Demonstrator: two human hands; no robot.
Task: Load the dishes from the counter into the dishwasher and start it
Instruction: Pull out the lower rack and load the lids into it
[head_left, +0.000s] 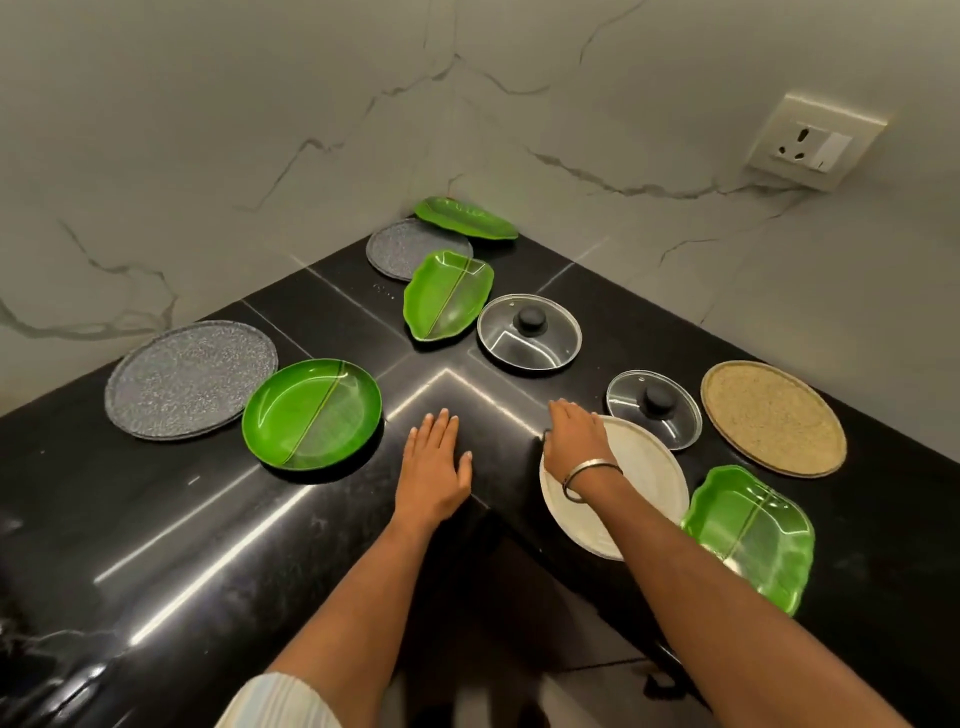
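An L-shaped black counter meets marble walls at its far corner. Largest to smallest: a large grey speckled plate lies at the left arm's back edge, its near rim touching a round green dish, which holds nothing. A tan woven plate lies near the right arm's back edge. A white plate sits at the inner front edge of the right arm and overhangs it slightly; the right hand rests on its left rim, fingers bent over the edge, wrist wearing a thin bangle. Just right of it, a green square dish lies empty at the front edge. A green leaf-shaped dish, empty, overlaps a smaller grey plate toward the far corner, where a green oval tray sits against the wall. Two glass lids with black knobs follow: the larger lid beside the leaf dish, the smaller lid between white and tan plates. The left hand lies flat on the inner corner, fingers straight, holding nothing.
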